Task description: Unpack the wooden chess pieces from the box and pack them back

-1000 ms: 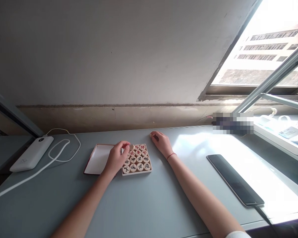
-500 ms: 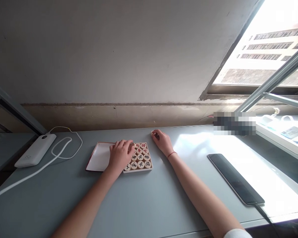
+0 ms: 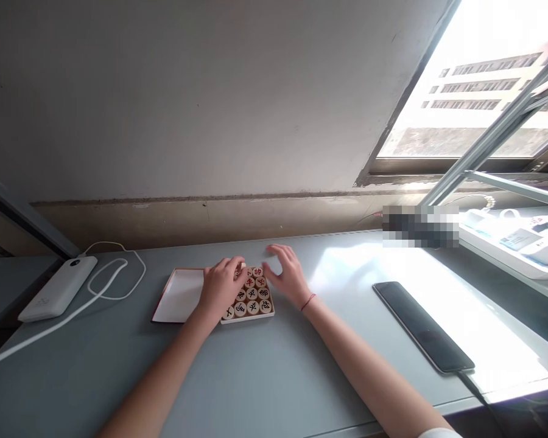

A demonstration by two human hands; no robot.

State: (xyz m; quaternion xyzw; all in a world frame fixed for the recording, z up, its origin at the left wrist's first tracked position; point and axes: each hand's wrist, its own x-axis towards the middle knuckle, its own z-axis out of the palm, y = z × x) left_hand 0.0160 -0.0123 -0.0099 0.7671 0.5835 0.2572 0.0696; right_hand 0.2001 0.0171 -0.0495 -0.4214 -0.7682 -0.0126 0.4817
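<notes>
An open box full of round Chinese chess pieces, marked in red and black, lies on the grey table. Its white-lined lid sits against the box's left side. My left hand reaches over the left part of the box, thumb and fingers closed round a pale piece, and hides some of the pieces below. Just right of the box's upper right corner is my right hand, its thumb and fingers spread with nothing between them.
On the left of the grey table lies a white power bank with a looped white cable. A black phone with a cable lies at the right. A shelf stands beyond it.
My right hand has let go of the small piece it held near the table's back edge, opened, and come closer to the box. The whole view has shifted slightly.
</notes>
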